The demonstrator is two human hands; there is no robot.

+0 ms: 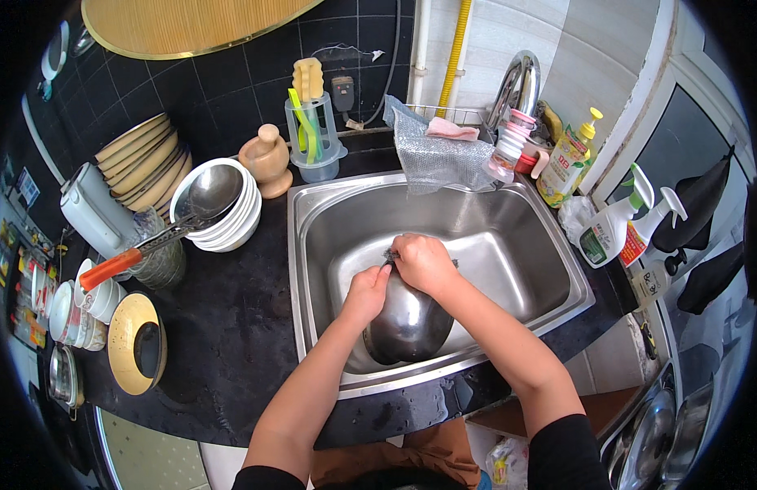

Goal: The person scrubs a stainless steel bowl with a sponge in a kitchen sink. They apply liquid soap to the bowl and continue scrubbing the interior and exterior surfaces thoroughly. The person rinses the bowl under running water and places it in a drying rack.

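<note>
Shiny steel makes up the sink (294,273), set into a black counter (231,318), and a rounded steel bowl (411,327) sits inside it, close to the near rim and left of the basin's middle. The person's right hand (423,263) is closed over the bowl's far edge, around a dark, wiry pad (388,256) whose tufts stick out beside the fingers. The left hand (366,294) curls just beside it, thumb raised toward the pad; its fingers are hidden, so whether it grips the bowl or the pad cannot be told.

Both forearms cross the sink's near rim, the left one close to the near left corner. The widest room inside the basin lies between the bowl and the right wall; on the left, the wall is near.

Along the far rim, bubble wrap (444,159) hangs over the edge into the basin, short of the hands. Two spray bottles (605,231) stand outside the right rim. Beyond the far left corner are stacked white bowls (246,220) and a wooden mortar (266,163). A cream bowl (124,351) sits toward the counter's left end, leaving a broad strip of black surface up to the sink's left rim.
</note>
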